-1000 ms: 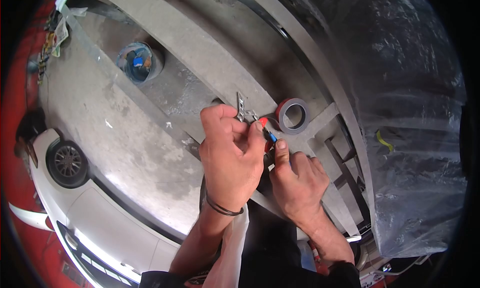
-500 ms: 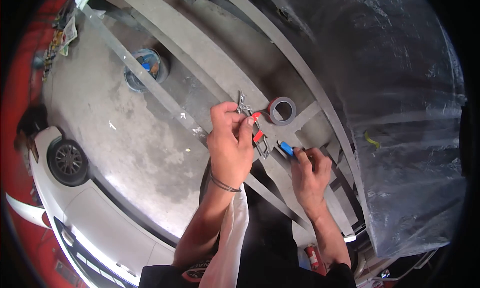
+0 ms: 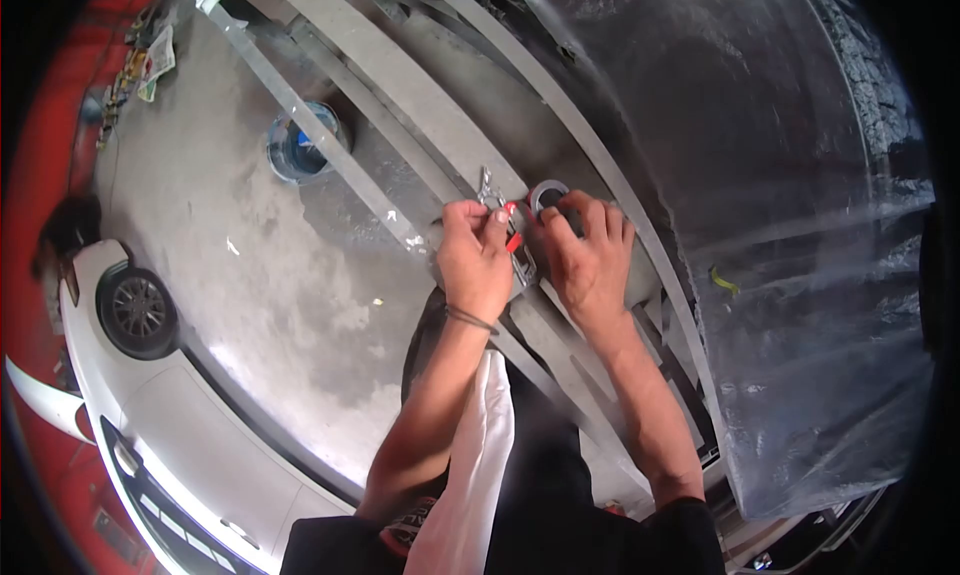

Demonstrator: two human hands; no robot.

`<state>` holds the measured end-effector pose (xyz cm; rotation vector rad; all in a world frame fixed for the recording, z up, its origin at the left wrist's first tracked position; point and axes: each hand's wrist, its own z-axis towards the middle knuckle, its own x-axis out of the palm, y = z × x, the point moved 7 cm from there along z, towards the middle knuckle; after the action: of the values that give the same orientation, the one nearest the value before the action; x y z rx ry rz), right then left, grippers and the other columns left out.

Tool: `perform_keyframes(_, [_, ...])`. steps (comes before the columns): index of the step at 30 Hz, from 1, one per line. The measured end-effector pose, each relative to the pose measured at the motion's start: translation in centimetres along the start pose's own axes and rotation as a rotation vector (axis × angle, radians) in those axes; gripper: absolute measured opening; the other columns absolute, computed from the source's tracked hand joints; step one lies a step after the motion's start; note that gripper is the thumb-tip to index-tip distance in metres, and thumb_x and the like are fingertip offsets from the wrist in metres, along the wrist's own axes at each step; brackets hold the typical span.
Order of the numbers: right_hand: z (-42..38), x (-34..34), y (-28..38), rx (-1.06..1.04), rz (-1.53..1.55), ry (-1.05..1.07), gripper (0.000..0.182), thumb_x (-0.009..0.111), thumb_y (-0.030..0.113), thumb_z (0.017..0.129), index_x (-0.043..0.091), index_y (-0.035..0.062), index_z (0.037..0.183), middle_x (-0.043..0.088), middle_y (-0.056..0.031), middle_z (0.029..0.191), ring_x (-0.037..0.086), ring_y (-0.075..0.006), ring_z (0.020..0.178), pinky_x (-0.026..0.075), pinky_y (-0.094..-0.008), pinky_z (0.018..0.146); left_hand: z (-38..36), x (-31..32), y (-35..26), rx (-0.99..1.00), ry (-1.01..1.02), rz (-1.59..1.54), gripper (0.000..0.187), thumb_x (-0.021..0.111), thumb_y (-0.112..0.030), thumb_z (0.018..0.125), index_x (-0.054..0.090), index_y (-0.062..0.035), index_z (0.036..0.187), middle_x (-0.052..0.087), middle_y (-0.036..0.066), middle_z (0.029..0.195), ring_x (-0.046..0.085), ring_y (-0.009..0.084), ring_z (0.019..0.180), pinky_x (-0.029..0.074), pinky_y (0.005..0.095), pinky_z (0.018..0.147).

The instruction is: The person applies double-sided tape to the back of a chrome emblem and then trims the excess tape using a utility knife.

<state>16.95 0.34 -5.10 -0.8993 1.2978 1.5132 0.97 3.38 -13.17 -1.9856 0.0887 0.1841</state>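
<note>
My left hand (image 3: pixel 476 266), thumb and fingers pinched, holds a silver openwork trim piece (image 3: pixel 524 270) that looks like chrome lettering. Red-backed tape pieces (image 3: pixel 514 243) lie along it. A roll of grey double-sided tape with red backing (image 3: pixel 541 191) sits just right of the trim piece, partly covered by fingers. Over the roll's lower side, my right hand (image 3: pixel 588 260) has its fingers curled and pointing down towards the tape. What those fingers grip is hidden; no blue cutter shows now.
Long grey metal bars (image 3: pixel 385 60) run diagonally beneath the hands. A bucket (image 3: pixel 290 155) stands on the concrete floor (image 3: pixel 270 265). Clear plastic sheeting (image 3: pixel 800 375) covers a large surface on the right. A white car (image 3: pixel 200 425) is at lower left.
My right hand has moved up and left to the tape roll, and the blue cutter it held is out of sight. My left hand still holds the trim piece.
</note>
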Motion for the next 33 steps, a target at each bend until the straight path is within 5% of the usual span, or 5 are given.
perform_keyframes(5, [1.7, -0.8, -0.5, -0.076, 0.143, 0.138, 0.023, 0.078, 0.012, 0.095, 0.072, 0.0128, 0.117, 0.072, -0.0078, 0.122, 0.063, -0.0348, 0.113, 0.050, -0.0497, 0.095, 0.3, -0.2, 0.4, -0.026, -0.015, -0.009, 0.015, 0.073, -0.011, 0.109, 0.065, 0.0016, 0.112, 0.075, 0.012, 0.091, 0.072, 0.0213, 0.080, 0.058, 0.0377, 0.076])
perform_keyframes(11, [3.2, -7.2, 1.2, -0.253, 0.269, 0.241, 0.022, 0.081, 0.013, 0.097, 0.070, 0.0086, 0.116, 0.068, -0.0099, 0.099, 0.065, -0.0321, 0.087, 0.056, -0.0446, 0.075, -2.8, -3.2, -5.5, 0.139, 0.084, 0.063, 0.016, 0.069, -0.012, 0.111, 0.072, 0.0034, 0.112, 0.076, 0.012, 0.092, 0.072, 0.0210, 0.077, 0.057, 0.0378, 0.072])
perform_keyframes(14, [2.2, -11.9, 3.1, -0.151, 0.376, 0.289, 0.015, 0.085, 0.016, 0.094, 0.074, 0.0086, 0.101, 0.066, -0.0070, 0.088, 0.061, -0.0311, 0.083, 0.054, -0.0440, 0.075, -7.5, -4.8, -11.2, 0.025, 0.329, 0.132, 0.017, 0.064, -0.013, 0.116, 0.070, 0.0037, 0.117, 0.075, 0.005, 0.095, 0.069, 0.0096, 0.085, 0.059, 0.0287, 0.079])
perform_keyframes(27, [-2.9, -20.7, 6.5, -0.075, 0.559, 0.278, 0.015, 0.082, 0.015, 0.091, 0.070, 0.0069, 0.087, 0.067, -0.0070, 0.079, 0.055, -0.0296, 0.075, 0.047, -0.0411, 0.069, -16.8, -7.9, -17.0, 0.243, 0.360, 0.241, 0.011, 0.068, -0.009, 0.112, 0.069, 0.0023, 0.113, 0.075, 0.010, 0.096, 0.073, 0.0151, 0.079, 0.059, 0.0324, 0.071])
perform_keyframes(33, [-3.9, -21.6, 9.9, 0.032, 0.491, 0.120, 0.018, 0.085, 0.008, 0.086, 0.069, 0.0058, 0.094, 0.070, -0.0064, 0.084, 0.060, -0.0285, 0.079, 0.052, -0.0396, 0.072, -14.9, -8.1, -16.4, 0.120, 0.528, 0.127, 0.017, 0.063, -0.016, 0.118, 0.067, 0.0012, 0.119, 0.074, 0.007, 0.105, 0.073, 0.0130, 0.086, 0.060, 0.0295, 0.080])
